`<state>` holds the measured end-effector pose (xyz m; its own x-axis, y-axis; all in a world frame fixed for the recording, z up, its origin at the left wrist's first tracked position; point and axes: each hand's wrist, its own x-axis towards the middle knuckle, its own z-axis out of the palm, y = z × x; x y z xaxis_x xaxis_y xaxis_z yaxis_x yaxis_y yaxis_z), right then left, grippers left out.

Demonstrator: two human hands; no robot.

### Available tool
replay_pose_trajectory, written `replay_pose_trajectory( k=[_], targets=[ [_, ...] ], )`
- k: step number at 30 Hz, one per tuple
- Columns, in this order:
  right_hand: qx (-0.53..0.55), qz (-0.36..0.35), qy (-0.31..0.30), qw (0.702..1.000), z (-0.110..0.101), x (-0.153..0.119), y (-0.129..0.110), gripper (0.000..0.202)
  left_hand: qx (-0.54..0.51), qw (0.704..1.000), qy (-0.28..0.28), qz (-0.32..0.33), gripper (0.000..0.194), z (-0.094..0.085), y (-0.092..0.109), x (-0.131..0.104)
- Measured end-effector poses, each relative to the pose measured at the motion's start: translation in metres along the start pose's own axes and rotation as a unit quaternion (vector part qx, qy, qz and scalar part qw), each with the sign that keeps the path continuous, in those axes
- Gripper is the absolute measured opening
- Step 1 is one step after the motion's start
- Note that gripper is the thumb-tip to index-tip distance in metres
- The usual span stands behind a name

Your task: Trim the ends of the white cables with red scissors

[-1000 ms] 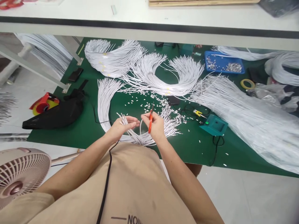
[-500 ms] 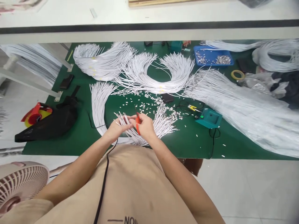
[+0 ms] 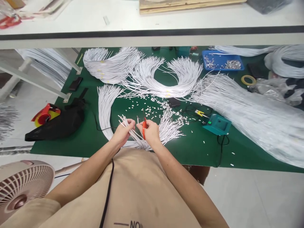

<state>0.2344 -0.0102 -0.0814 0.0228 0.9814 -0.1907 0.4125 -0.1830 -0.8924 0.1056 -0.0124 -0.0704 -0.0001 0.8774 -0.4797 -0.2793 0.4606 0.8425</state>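
Observation:
My left hand (image 3: 123,133) is closed around several white wires (image 3: 123,120), whose ends stick up past my thumb and fingers. Just to the right, my right hand (image 3: 152,131) grips a small orange-handled tool (image 3: 144,128) with a thin dark tip pointing away from me. One short wire end (image 3: 137,120) stands up beside my right thumb. Both hands are over a curved bundle of white wires (image 3: 169,126) lying on the green table. Small pale clippings (image 3: 152,109) are scattered just beyond my hands.
More wire bundles (image 3: 166,90) lie at the back, and a large bundle (image 3: 249,110) stretches to the right. A teal device (image 3: 217,124) with a cord, a blue tray (image 3: 223,66), a tape roll (image 3: 248,80), a tape dispenser (image 3: 46,114) and a fan (image 3: 26,190) are around.
My hands have come apart slightly; the left fingers now close around the wires. The orange-handled tool stays in my right hand. The whole view has shifted a little.

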Motion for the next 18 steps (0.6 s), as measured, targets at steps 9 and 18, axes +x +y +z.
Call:
replay_pose_trajectory(
  k=[9,18],
  targets=[
    [0.092,0.032,0.005,0.995,-0.021,0.008,0.007,0.025,0.020,0.999,-0.036,0.020,0.033,0.008,-0.002,0.000],
    [0.239,-0.004,-0.175,0.955,-0.029,0.023,-0.008,0.023,0.053,0.995,-0.080,0.023,0.028,0.010,0.000,-0.005]
  ],
)
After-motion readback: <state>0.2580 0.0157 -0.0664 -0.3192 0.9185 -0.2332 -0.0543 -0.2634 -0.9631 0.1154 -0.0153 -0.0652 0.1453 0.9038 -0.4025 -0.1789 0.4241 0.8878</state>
